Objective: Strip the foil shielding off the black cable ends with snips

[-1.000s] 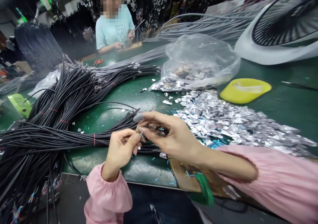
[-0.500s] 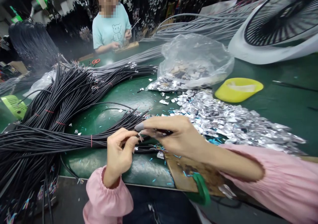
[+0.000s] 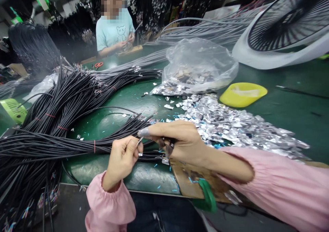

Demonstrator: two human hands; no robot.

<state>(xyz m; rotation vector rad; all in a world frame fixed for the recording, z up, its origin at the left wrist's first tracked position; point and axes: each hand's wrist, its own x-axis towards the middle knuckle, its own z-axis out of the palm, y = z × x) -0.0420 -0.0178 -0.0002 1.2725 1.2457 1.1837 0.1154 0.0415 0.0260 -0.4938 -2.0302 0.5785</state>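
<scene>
My left hand (image 3: 122, 158) is pinched shut on the end of a black cable just in front of the table edge. My right hand (image 3: 177, 141) meets it from the right, its thumb and forefinger pinched on a small silver foil bit at that cable end. A big bundle of black cables (image 3: 59, 122) fans out to the left across the green table (image 3: 282, 112). A heap of silver foil scraps (image 3: 231, 122) lies just beyond my right hand. Pink sleeves cover both forearms.
A clear plastic bag (image 3: 200, 65) with foil pieces sits behind the heap, a yellow dish (image 3: 243, 94) to its right, a white fan (image 3: 282, 29) at the far right. A brown board with a green handle (image 3: 195, 180) lies under my right wrist. A person in a light blue shirt (image 3: 115, 29) works across the table.
Both hands have stayed together at the cable end, with the left fist turning slightly and closing tighter. The view shifted a little to the right.
</scene>
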